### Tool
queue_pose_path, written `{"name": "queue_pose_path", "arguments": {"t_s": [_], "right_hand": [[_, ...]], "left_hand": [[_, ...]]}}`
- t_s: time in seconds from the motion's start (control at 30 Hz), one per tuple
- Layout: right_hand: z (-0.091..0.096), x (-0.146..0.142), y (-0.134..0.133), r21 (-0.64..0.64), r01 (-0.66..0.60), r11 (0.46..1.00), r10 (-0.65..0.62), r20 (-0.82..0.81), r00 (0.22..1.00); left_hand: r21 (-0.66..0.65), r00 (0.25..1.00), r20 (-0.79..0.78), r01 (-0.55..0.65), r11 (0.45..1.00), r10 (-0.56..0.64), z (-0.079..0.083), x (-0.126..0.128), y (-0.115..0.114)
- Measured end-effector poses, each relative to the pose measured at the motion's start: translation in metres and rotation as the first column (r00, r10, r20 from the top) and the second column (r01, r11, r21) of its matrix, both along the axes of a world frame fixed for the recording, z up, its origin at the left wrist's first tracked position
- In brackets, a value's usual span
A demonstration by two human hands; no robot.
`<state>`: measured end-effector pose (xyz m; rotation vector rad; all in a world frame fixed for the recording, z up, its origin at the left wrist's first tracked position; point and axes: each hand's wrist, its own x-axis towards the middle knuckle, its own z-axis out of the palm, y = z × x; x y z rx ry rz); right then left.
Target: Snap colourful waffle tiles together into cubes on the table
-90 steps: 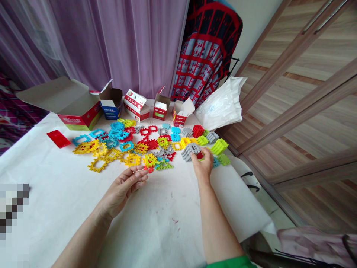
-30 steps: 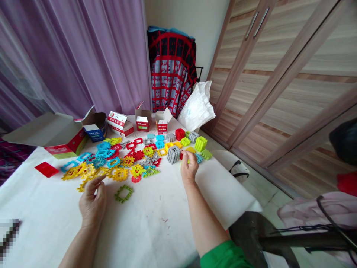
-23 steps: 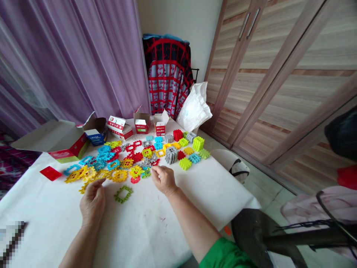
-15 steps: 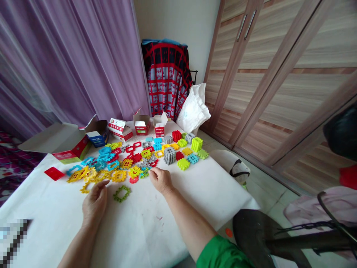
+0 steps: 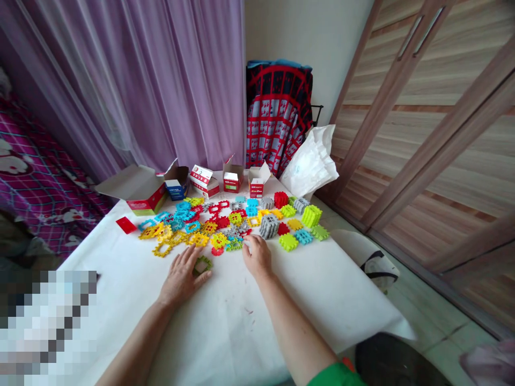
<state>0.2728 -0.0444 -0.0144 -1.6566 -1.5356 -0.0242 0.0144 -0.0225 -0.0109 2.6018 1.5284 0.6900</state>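
Things could go a bit wrong here, we think, because the pieces sit so close to our hands. If our left hand [image 5: 184, 274] slides forward too fast, it could shove the dark green toothed frame [image 5: 203, 265] into the yellow pieces [image 5: 199, 239], and their teeth could catch. If our right hand [image 5: 257, 254] lifts or turns carelessly, its knuckles could bump the grey stack [image 5: 269, 227] just behind it and make it slip. The tall lime stack [image 5: 311, 216] is near the right side of the bench [image 5: 217, 332], so a hard knock there could tip it over. The dark green frame lies flat on the bench, between our two hands, and our left hand covers part of it. Our left hand is palm down with its fingers spread apart, and the thumb points along the near side of the frame. We can't tell if it presses on the frame. Our right hand is curled, with thumb and fingers bent toward the green triangle piece [image 5: 234, 245]. We can't see if that grip has anything in it. Both arms reach forward and lean in toward the middle, and a green sleeve [image 5: 336, 375] shows on the right one.
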Motion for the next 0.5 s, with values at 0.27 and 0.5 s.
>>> {"name": "queue_pose_path", "arguments": {"t_s": [0.27,0.5], "right_hand": [[0.002,-0.045,0.005,-0.031,-0.248,0.968,0.246,0.289,0.925],[-0.002,-0.06,0.024,0.072,-0.348,0.935,0.334,0.157,0.929]], "left_hand": [[0.055,0.987,-0.155,0.049,0.997,-0.04,-0.002,0.015,0.003],[-0.046,0.987,-0.103,-0.129,0.991,0.124,0.016,0.015,0.029]]}}
